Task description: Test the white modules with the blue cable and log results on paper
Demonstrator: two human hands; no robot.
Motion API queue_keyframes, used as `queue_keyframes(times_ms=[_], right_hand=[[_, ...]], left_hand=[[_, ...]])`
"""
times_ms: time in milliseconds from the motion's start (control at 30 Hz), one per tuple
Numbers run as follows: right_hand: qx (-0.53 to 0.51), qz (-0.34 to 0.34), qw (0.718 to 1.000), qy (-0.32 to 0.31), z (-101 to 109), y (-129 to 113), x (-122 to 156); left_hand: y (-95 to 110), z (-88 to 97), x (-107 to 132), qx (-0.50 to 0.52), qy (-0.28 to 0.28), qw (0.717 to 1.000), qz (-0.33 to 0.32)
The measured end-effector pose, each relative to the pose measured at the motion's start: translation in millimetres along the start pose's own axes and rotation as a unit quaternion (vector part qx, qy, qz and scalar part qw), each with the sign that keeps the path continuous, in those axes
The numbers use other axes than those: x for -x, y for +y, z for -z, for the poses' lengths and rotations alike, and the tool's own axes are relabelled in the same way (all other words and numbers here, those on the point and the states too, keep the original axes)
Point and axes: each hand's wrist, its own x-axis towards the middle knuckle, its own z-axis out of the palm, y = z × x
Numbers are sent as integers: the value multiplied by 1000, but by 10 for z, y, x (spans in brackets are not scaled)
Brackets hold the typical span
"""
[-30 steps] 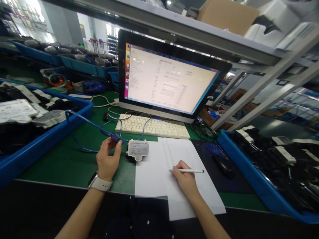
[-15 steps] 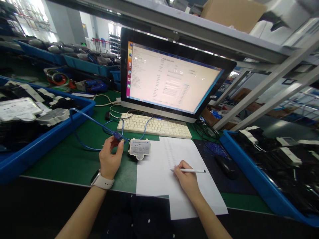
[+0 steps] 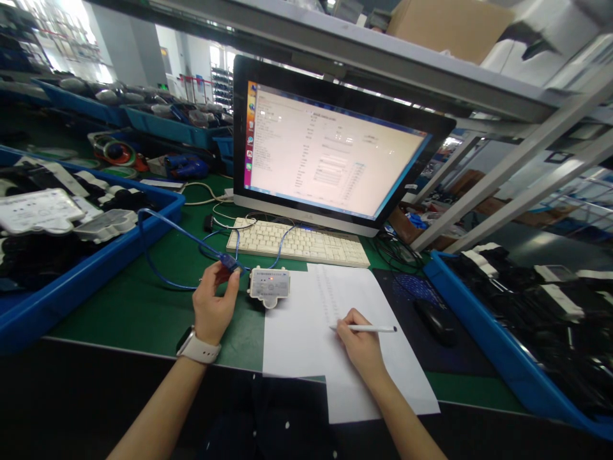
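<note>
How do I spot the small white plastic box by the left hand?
Find the big black-framed monitor and the cream keyboard under it. In front of the keyboard's left end, at the top-left corner of the white paper sheet, lies the small white plastic box. Unlike parts in the blue bins, it lies alone, with the left hand pinching a blue cable plug beside it.

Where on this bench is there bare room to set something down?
Bare green mat lies between left blue bin, blue cable and left hand. A thin front strip lies between paper and right blue bin. Both bins are packed; cables crowd the keyboard.
</note>
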Motion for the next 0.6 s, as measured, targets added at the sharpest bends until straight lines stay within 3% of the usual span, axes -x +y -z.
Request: queue_keyframes(times_ms=[600], right_hand=[[-3,-16,1000,6,0,14,-3]], left_hand=[[-42,5,11,-4,2,1000,-8]])
